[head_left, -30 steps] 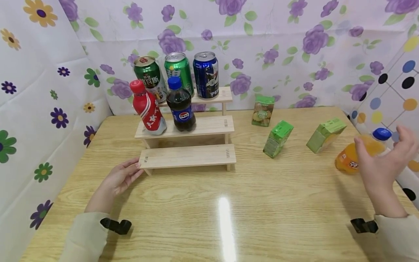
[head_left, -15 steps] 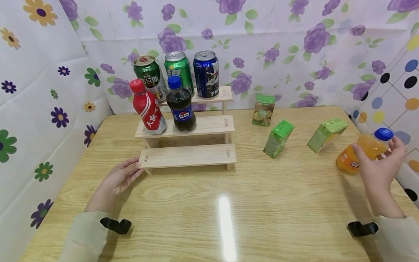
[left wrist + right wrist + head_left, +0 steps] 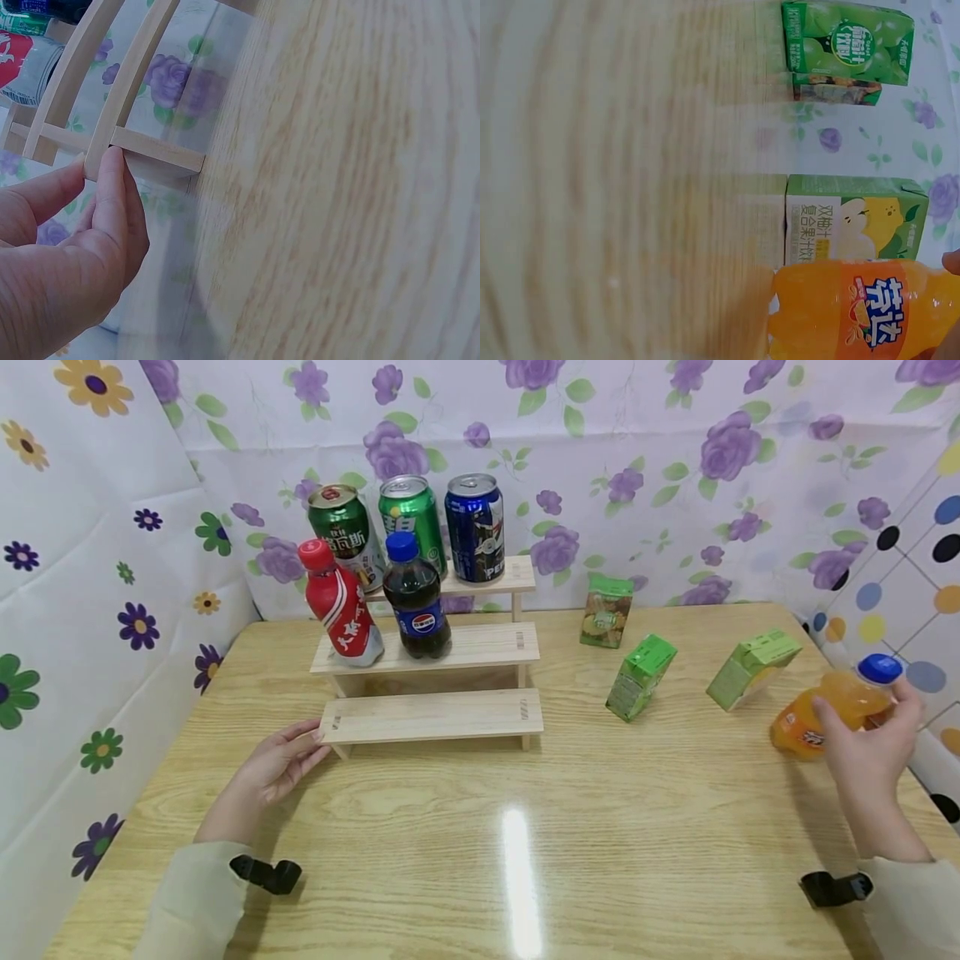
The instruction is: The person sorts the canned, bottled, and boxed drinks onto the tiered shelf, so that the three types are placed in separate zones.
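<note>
Now the right hand has closed on the orange Fanta bottle

A second ago the right hand was spread beside the orange Fanta bottle; since then its thumb and fingers have come in round the neck and shoulder, just below the blue cap. That grip is pinching the bottle, whose base seems to rest on the counter at the far right, near the pomelo juice carton. Whether any weight is taken up I cannot tell.

Meanwhile the left hand has stayed put, pinching the left end of the lowest board of the three-tier wooden rack. In my judgement, this means the rack is steadied while a drink is secured. Three cans stand on its top tier; a red bottle and a Pepsi bottle stand together on the middle one.
</note>
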Demonstrator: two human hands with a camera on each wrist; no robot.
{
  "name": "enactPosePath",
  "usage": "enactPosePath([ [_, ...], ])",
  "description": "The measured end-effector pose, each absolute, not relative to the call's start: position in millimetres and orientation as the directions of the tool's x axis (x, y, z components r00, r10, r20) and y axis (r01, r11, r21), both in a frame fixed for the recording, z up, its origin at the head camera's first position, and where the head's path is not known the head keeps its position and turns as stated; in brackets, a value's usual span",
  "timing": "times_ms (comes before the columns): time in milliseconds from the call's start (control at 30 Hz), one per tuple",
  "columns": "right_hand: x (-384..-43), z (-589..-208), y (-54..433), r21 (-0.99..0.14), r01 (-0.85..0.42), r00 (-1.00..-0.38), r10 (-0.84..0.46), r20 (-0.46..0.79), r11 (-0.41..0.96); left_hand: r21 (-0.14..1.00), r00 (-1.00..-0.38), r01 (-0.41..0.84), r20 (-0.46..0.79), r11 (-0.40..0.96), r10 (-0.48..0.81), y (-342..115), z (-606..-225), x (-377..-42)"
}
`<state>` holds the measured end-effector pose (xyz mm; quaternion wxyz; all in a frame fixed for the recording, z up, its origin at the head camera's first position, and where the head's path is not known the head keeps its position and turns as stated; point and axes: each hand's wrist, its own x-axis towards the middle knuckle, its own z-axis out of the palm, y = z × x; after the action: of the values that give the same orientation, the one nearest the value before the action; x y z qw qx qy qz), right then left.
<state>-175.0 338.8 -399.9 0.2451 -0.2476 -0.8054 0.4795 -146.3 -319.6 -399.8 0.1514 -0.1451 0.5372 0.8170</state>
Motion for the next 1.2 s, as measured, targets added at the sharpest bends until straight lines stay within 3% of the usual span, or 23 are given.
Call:
enactPosePath([
  [267,-175.0,-390.4,325.3,-0.892,0.218,-0.796,0.6,0.073,0.397,0.835,-0.917,-0.393,-0.388,-0.386,0.094,-320.0,-399.7,-146.4],
  [733,-168.1,-391.2,295.4,-0.844,0.088,-0.905,0.396,0.153,0.529,0.837,-0.916,-0.393,-0.393,-0.38,0.081,-319.9,-399.2,-146.7],
  [1200,-153.1,-392.1,274.2,-0.826,-0.114,-0.957,0.161,0.24,0.552,0.853,-0.918,-0.391,-0.387,-0.345,0.083,-320.3,-399.8,-145.5],
])
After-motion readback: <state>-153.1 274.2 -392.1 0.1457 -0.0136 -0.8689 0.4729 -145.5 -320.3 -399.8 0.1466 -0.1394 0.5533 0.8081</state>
